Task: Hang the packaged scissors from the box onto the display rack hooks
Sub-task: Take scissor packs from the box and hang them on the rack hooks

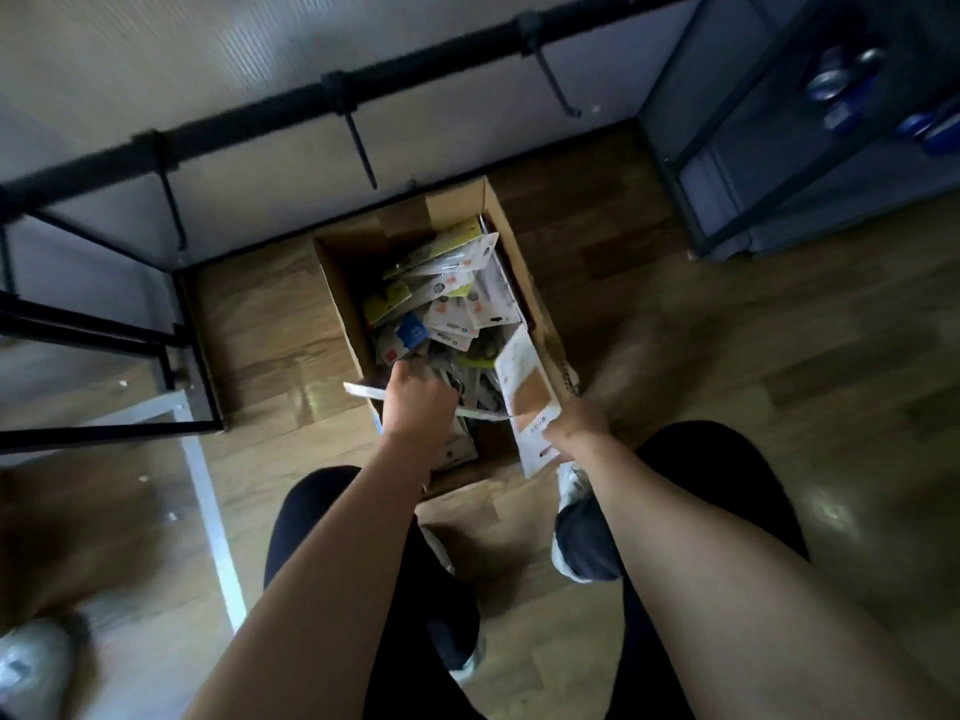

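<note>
The left hand (415,402) is gripping a flat white package (363,391) over the open cardboard box (343,283) — glossy packaged scissors (447,298) are lying heaped inside. The right hand (574,426) is pinching a rectangular card package (527,402) at the box's near right corner — black metal hooks (361,142) are projecting beyond the box.

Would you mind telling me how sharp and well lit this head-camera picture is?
Head view: dim overall; motion blur smears the rack bar and floor edges; wide-angle distortion bends the bar; glare patches on the wooden floor; the box, left hand and right hand are soft yet readable.
</note>
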A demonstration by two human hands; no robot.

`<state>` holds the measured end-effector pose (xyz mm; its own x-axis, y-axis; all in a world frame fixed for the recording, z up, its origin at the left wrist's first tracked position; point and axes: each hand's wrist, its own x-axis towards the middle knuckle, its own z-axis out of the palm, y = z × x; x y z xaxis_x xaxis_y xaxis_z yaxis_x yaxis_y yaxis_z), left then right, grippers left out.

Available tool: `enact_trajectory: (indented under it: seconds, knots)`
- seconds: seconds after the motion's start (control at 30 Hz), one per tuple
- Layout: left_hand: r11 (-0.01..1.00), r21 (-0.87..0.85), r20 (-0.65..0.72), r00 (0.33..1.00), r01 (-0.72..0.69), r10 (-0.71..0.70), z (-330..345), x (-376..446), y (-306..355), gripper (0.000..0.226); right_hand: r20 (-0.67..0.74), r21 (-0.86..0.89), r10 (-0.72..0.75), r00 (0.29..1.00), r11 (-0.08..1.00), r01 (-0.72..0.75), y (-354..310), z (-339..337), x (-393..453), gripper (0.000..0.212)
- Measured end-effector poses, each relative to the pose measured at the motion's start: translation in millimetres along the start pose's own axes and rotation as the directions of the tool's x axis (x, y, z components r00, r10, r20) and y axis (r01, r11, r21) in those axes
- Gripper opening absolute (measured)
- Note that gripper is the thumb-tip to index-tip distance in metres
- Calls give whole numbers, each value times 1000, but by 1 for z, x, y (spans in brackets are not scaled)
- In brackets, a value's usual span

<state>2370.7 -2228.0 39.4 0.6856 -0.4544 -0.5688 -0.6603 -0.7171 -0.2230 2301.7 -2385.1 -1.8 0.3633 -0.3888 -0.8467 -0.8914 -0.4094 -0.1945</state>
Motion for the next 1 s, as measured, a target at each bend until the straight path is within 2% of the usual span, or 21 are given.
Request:
enact_trajectory:
  seconds: [0.13,0.3,0.43,0.5,0.67,0.73,0.8,0.87,0.97,1.0]
  knots:
    - [972,-209,-10,994,107,-111,-79,-65,-22,25,-12,117,-6,1000,993,7,-18,-54,-83,36]
    - [869,-447,-19,969,213,-247,-162,-134,-43,23,-105,200,-49,993,977,69,-44,-110,-174,36]
    - [695,-680,-106,907,233,-408,-213,-179,-52,22,-167,279,-96,981,950,140,-60,-140,-239,45]
    - [623,-754,-143,874,208,-464,-236,-201,-51,24,-196,347,-120,973,920,184,-64,-154,-272,52]
    - [456,-876,-143,814,160,-562,-283,-246,-46,19,-185,495,-173,968,834,243,-63,-185,-333,21]
    - [417,-902,-168,792,117,-587,-299,-259,-46,13,-189,565,-184,965,783,260,-63,-195,-350,22]
    - [375,-926,-206,775,43,-597,-313,-270,-48,9,-196,621,-211,958,729,288,-64,-206,-363,25]
    - [307,-950,-236,767,-54,-597,-327,-282,-50,14,-207,671,-246,947,668,321,-64,-218,-375,22]
    - [161,-969,-247,747,-188,-617,-346,-298,-55,12,-214,715,-331,919,588,379,-65,-233,-387,23]
    - [94,-970,-232,747,-223,-622,-352,-302,-57,7,-232,685,-369,900,595,420,-67,-239,-392,25]
